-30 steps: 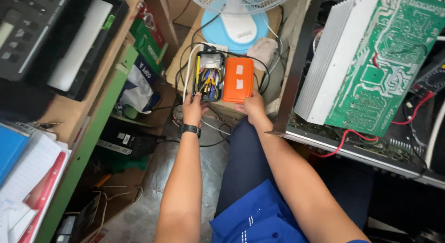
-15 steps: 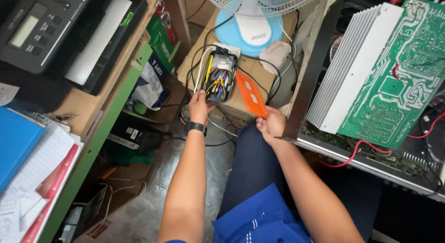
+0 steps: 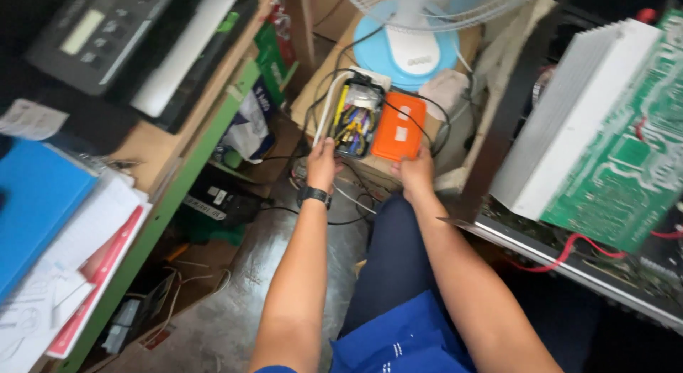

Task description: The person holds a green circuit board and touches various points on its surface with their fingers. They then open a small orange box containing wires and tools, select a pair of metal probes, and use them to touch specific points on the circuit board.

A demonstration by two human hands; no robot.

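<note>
Upper centre of frame: both hands at an open parts box w/ orange lid.

Left hand (image 3: 324, 163) grips the near-left edge of the box (image 3: 353, 120), prob. to steady it; wires & small parts show inside. Right hand (image 3: 415, 170) holds the bottom edge of the orange lid (image 3: 400, 126), lying flat just beside the box, though fingers are blurred. Fan base (image 3: 405, 56) sits behind, watch (image 3: 314, 196) on left wrist.

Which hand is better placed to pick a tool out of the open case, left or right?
Probably the left hand: it rests at the near edge of the open tool tray, right beside the tools. The right hand sits under the orange lid, farther from them.
</note>
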